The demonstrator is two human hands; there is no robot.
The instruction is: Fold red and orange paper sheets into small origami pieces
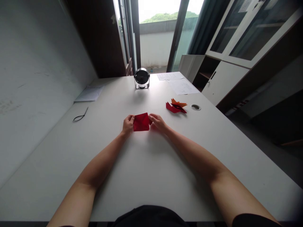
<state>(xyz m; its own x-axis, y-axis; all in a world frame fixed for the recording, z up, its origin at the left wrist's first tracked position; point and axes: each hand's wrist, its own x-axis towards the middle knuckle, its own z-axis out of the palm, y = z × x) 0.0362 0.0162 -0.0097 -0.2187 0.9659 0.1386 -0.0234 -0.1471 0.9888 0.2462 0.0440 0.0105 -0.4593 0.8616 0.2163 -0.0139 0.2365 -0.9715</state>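
A folded square of red origami paper (141, 122), with crease lines across its face, is held up just over the table between both hands. My left hand (128, 123) pinches its left edge, thumb on the near face. At the upper right edge, my right hand (158, 122) grips the paper between thumb and fingers; part of those fingers is hidden behind it. Farther right on the table lie folded paper shapes, a red one (172, 108) and an orange one (179, 103), overlapping each other.
On the white table (146, 176) a round black device on a metal stand (142, 78) stands at the back. Paper sheets (183, 86) lie back right, more paper (90, 93) back left. A looped black cable tie (80, 117) is at left, a cable hole (195, 107) at right.
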